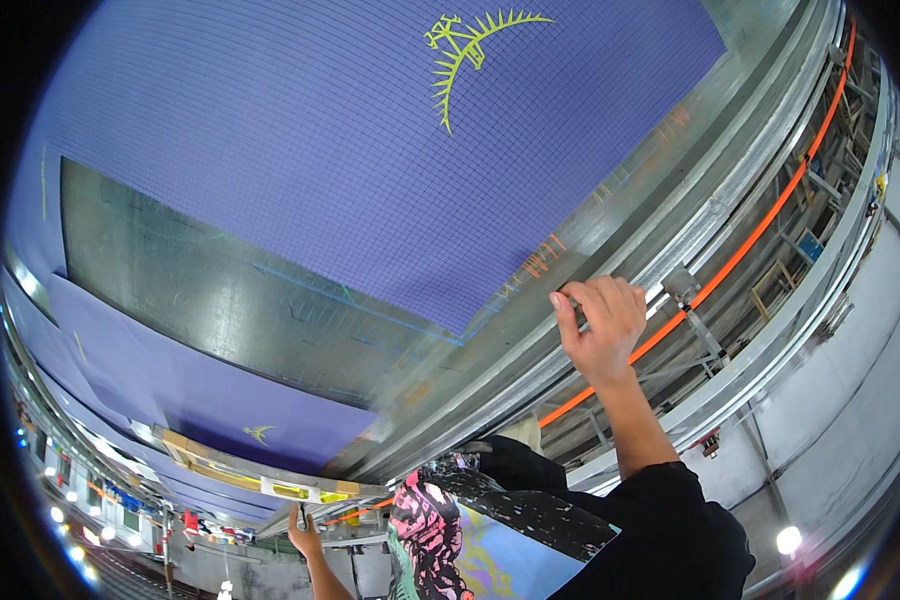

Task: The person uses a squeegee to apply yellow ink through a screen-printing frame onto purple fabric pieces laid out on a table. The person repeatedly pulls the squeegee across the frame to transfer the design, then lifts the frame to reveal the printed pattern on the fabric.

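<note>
Left hand (303, 535) at seven o'clock, gripping the frame (215, 461), fingertips hidden! Right hand (607, 325), just past three, half-curled over the rail (515, 378); can't tell if it holds anything. Purple sheet (320, 200), eleven o'clock, cut off above.

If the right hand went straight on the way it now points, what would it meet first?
Probably the edge of the large purple sheet, across a bare strip of metal table; how high the right hand sits is unclear.
</note>
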A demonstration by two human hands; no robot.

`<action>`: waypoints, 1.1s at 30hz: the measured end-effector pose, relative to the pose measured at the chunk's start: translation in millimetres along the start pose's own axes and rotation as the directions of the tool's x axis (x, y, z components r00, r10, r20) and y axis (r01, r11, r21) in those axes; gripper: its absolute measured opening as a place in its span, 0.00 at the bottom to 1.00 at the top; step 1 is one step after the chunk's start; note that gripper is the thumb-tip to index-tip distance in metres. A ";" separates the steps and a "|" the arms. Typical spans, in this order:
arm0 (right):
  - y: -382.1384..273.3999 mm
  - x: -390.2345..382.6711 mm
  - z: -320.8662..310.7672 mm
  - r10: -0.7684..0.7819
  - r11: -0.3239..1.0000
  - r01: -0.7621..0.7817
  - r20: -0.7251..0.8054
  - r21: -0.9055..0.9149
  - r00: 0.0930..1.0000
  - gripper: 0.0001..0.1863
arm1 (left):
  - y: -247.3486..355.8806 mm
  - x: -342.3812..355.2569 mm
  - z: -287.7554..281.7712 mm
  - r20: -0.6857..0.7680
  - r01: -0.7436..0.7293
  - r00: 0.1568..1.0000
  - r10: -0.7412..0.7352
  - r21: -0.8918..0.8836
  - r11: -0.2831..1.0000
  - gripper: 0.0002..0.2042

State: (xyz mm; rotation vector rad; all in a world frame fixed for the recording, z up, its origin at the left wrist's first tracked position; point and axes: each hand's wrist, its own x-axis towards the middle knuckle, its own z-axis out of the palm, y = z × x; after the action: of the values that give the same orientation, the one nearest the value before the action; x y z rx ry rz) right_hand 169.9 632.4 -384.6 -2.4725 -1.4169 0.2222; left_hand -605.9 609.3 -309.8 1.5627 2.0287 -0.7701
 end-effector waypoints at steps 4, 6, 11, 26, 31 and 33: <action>4.3 2.9 2.6 0.006 1.000 -0.006 0.007 -0.001 1.000 0.08 | 6.8 5.1 0.2 0.014 -0.020 1.000 0.020 -0.009 1.000 0.26; 6.0 4.5 4.2 0.002 1.000 -0.002 0.002 -0.002 1.000 0.08 | 7.0 11.4 3.8 0.026 -0.042 0.999 0.042 -0.010 0.999 0.25; -7.8 0.9 -6.4 -0.029 0.998 0.031 -0.042 0.049 0.999 0.08 | -23.1 -9.1 16.3 -0.022 -0.011 1.000 0.009 -0.072 0.997 0.24; -293.9 -159.9 73.4 -0.497 0.640 -0.062 0.475 0.766 0.727 0.15 | -70.1 -62.8 64.2 -0.261 0.265 0.928 -0.267 -0.045 0.963 0.16; -430.1 -228.4 192.6 -0.658 0.623 -0.095 0.586 0.776 0.473 0.29 | -38.1 -54.7 87.9 -0.288 0.271 0.919 -0.270 -0.036 0.962 0.16; -445.5 -250.0 210.4 -0.597 0.667 0.013 0.524 0.745 0.608 0.25 | -27.1 -55.0 105.7 -0.329 0.242 0.910 -0.254 -0.077 0.967 0.17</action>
State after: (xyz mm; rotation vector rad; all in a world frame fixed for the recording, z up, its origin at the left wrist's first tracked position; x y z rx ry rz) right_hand -378.4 665.0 -444.5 -1.4439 -1.6124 1.5276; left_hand -616.2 493.4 -347.1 1.5165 2.5130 -0.5798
